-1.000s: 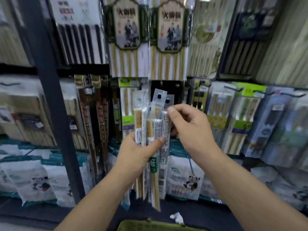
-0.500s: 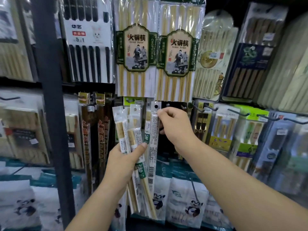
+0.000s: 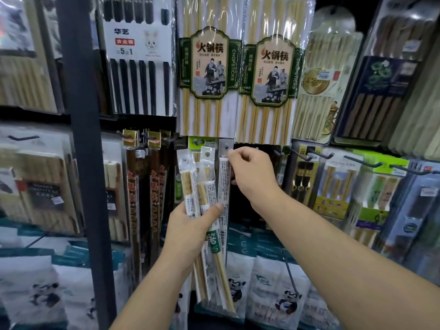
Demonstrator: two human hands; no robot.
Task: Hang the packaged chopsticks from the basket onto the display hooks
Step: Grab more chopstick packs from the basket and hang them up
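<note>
One pack (image 3: 224, 184), pinched by the right hand (image 3: 252, 173), has been raised from the bundle (image 3: 196, 186) gripped by the left hand (image 3: 190, 232); its hole (image 3: 226, 146) should be aligned squarely.

Store display, head view. A dark upright post (image 3: 83, 163) ran from top to bottom left of centre. Upper row, left to right: a white pack of black chopsticks (image 3: 139, 55) marked with a rabbit; two matching bamboo packs, the left (image 3: 207, 67) and the right (image 3: 271, 72), each bearing a green-framed label printed "CHOPSTICKS"; a clear pack with a gold medallion (image 3: 319, 82); and a dark blue pack of brown chopsticks (image 3: 376, 91). Lower row: dark brown chopsticks with red characters (image 3: 132, 194) just right of the post, and a yellow-labelled pack (image 3: 333, 194) beside a green-labelled pack (image 3: 378, 194) at right. Panda-printed bags (image 3: 281, 294) lined the bottom.
</note>
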